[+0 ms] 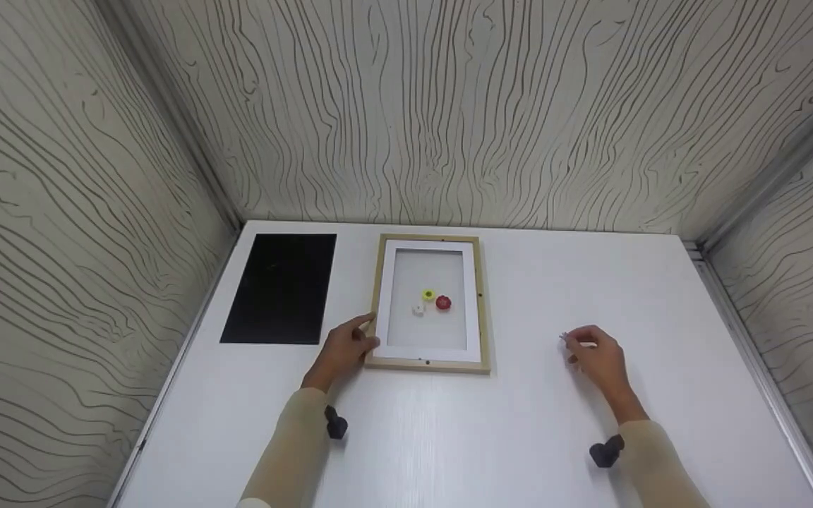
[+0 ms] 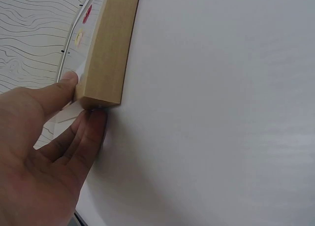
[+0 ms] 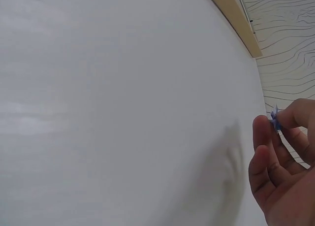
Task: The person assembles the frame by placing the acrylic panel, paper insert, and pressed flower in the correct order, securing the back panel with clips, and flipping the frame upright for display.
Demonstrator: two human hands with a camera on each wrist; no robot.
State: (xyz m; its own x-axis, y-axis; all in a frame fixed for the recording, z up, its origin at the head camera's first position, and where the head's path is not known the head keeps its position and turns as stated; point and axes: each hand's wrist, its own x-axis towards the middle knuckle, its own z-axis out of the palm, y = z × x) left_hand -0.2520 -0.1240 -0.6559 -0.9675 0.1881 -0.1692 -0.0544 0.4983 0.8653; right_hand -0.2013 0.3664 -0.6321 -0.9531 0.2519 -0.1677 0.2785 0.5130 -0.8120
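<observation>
Right grip (image 3: 289, 177) nearest lens, pinching small bluish piece (image 3: 274, 121) above bench (image 1: 533, 282), well right of wooden frame (image 1: 449, 367). Likely light, delicate, easily crushed; hold gently by edge. Left grip (image 1: 341, 349) pinches frame's near-left corner. Right wrist view shows blue tint clearest; only head view shows black panel (image 1: 279, 289).

Left of the fingers of your right hand (image 1: 598, 358), you can pass over the white table (image 1: 537, 282) until the raised rim of the wooden frame (image 1: 485, 310) stands in your way. Right of your left hand (image 1: 341, 349), the red flower (image 1: 443, 303), yellow flower (image 1: 428, 294) and white flower (image 1: 418, 309) block the opening's middle, leaving room beyond and nearer. Well beyond both hands' fingertips, the back wall (image 1: 413, 141) stops you.
</observation>
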